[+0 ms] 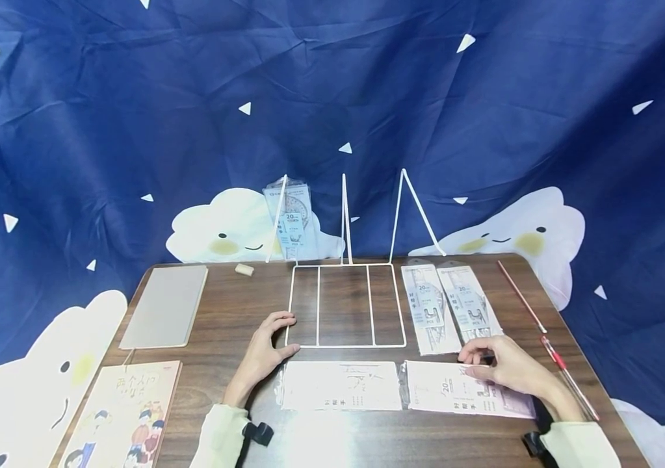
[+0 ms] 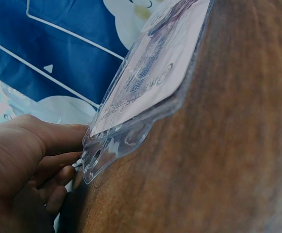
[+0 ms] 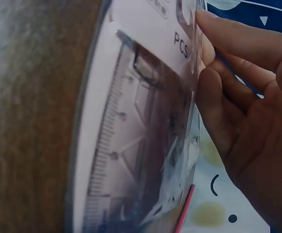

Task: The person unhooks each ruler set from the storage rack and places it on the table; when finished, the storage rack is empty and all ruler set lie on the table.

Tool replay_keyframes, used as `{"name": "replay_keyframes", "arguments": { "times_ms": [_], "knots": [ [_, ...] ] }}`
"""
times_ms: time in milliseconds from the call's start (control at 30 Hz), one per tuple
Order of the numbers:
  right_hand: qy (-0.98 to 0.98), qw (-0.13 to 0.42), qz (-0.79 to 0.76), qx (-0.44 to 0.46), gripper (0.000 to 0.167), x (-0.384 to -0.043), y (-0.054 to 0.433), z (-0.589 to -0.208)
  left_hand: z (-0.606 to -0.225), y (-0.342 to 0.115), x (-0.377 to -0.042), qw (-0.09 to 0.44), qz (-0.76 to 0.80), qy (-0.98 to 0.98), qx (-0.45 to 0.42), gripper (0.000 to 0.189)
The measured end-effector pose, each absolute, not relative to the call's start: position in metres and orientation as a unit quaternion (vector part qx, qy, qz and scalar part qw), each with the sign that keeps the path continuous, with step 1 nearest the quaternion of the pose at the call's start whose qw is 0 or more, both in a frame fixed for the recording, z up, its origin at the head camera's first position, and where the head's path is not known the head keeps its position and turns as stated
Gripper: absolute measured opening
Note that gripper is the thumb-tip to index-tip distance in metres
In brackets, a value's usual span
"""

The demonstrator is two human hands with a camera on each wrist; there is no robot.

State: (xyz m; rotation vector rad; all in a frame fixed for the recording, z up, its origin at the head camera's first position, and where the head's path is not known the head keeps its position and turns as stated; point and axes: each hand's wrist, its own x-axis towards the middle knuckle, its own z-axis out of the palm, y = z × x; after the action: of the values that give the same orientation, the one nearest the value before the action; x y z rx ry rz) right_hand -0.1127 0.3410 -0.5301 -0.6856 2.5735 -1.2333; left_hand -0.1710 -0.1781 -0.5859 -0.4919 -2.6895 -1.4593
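My left hand (image 1: pixel 262 351) is at the near left corner of a white wire rack (image 1: pixel 346 346), its thumb and fingers curled about the thin wires. Just below that corner lies a clear-sleeved ruler set (image 1: pixel 340 387), its hanging tab near the thumb in the left wrist view. My right hand (image 1: pixel 502 364) pinches the upper edge of another packaged ruler set (image 1: pixel 443 390); in the right wrist view its ruler (image 3: pixel 107 145) shows through the plastic. Two more ruler sets, a left one (image 1: pixel 430 309) and a right one (image 1: pixel 469 302), lie beyond that hand.
One ruler set (image 1: pixel 294 221) stands upright at the rack's back left. A grey notebook (image 1: pixel 165 305), an illustrated book (image 1: pixel 124 409) and an eraser (image 1: pixel 244 269) lie to the left. On the right are a pencil (image 1: pixel 521 296) and a red pen (image 1: pixel 569 377).
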Motion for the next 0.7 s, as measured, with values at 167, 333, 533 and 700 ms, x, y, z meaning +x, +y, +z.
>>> {"name": "replay_keyframes", "arguments": {
  "times_ms": [167, 333, 533, 700],
  "knots": [
    [0.881, 0.090, -0.409, -0.220, 0.020, -0.111, 0.340, -0.528, -0.585, -0.178, -0.172, 0.020, -0.472, -0.867, -0.160, 0.055],
    [0.889, 0.059, -0.401, -0.212, 0.018, -0.111, 0.326, -0.521, -0.584, -0.178, -0.171, 0.024, -0.472, -0.866, -0.163, 0.054],
    [0.878, 0.061, -0.438, -0.184, 0.015, -0.121, 0.286, -0.520, -0.583, -0.178, -0.170, 0.035, -0.472, -0.865, -0.166, 0.053],
    [0.857, 0.075, -0.495, -0.122, 0.018, -0.134, 0.248, -0.526, -0.585, -0.177, -0.169, 0.046, -0.469, -0.865, -0.172, 0.053]
  ]
}}
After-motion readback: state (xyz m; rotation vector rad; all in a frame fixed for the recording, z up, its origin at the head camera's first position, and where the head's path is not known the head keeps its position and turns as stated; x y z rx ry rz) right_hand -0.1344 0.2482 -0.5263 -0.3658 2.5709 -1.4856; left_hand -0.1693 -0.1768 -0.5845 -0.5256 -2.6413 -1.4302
